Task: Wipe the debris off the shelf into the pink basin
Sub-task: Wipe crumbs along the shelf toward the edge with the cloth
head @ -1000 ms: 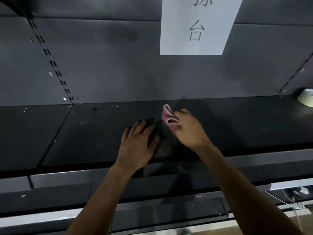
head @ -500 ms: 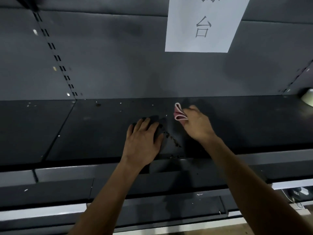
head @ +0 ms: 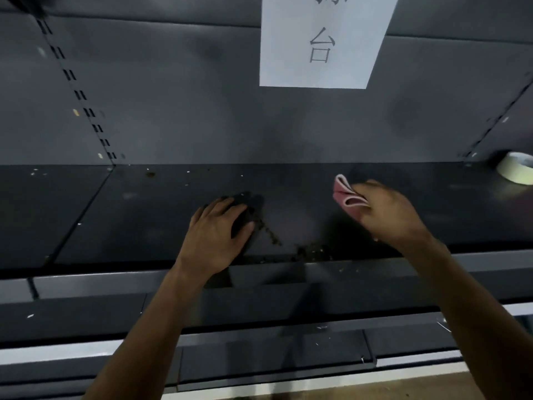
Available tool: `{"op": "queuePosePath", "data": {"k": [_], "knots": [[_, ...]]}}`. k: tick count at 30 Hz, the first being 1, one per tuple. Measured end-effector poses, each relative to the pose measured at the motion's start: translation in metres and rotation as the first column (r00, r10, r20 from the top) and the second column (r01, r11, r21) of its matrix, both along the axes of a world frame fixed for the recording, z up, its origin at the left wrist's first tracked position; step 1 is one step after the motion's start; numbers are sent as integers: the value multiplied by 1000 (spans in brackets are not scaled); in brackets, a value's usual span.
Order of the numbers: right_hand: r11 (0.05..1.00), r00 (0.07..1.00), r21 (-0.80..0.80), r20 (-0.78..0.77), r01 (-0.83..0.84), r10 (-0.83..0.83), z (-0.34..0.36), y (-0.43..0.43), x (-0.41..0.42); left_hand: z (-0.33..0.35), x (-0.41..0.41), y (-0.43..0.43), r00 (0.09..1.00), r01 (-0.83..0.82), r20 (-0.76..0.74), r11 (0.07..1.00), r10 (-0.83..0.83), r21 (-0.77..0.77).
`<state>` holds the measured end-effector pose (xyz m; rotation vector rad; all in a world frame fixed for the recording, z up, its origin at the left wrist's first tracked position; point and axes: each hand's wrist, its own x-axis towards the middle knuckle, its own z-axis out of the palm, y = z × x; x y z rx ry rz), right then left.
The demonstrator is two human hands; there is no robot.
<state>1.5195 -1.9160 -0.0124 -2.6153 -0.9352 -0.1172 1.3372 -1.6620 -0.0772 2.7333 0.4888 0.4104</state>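
Grips a folded pink cloth (head: 347,194) in the right hand (head: 386,215), fingers curled round it, over the dark metal shelf (head: 144,220). Rests the left hand (head: 213,235) flat, fingers nearly straight, touching a trail of brown crumbly debris (head: 305,251) along the shelf's front edge.

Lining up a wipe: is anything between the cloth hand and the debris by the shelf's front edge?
Nothing visible: bare shelf lies between the right hand holding the pink cloth and the debris. The left hand rests at its left end.
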Motion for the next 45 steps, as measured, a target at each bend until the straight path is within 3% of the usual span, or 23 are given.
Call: {"op": "queuePosePath", "data": {"k": [5, 10, 14, 18, 25, 27, 31, 33, 39, 45], "knots": [[988, 972, -144, 236, 57, -21, -27, -42, -17, -1, 2, -1, 1000, -10, -9, 1000, 10, 4], [987, 964, -122, 230, -103, 129, -33, -21, -46, 5, 1, -9, 999, -23, -28, 999, 23, 27], [981, 977, -108, 126, -161, 174, -34, 21, -65, 10, -3, -14, 999, -52, -6, 998, 52, 36], [982, 977, 44, 116, -185, 179, -37, 56, -90, 16, -14, -11, 994, -104, -11, 994, 105, 21], [918, 955, 326, -117, -223, 274, -9, 46, -70, 14, -35, 6, 970, -242, -31, 970, 242, -23], [941, 966, 267, -89, -210, 241, 3, 27, -52, 13, -31, 3, 971, -234, -43, 972, 235, 17], [974, 974, -5, 27, -226, 226, -9, 4, -30, 10, -27, 4, 969, -238, -46, 970, 241, 54], [968, 964, -48, 85, -248, 251, -25, 3, -37, 10, -26, 3, 969, -242, -38, 968, 245, 61], [978, 959, -55, 191, -203, 210, -37, 40, -86, 10, -26, 3, 970, -236, -39, 969, 240, 71], [979, 979, 52, 58, -199, 196, -33, 91, -113, 9, -27, 8, 973, -228, -27, 972, 229, 56]]}}
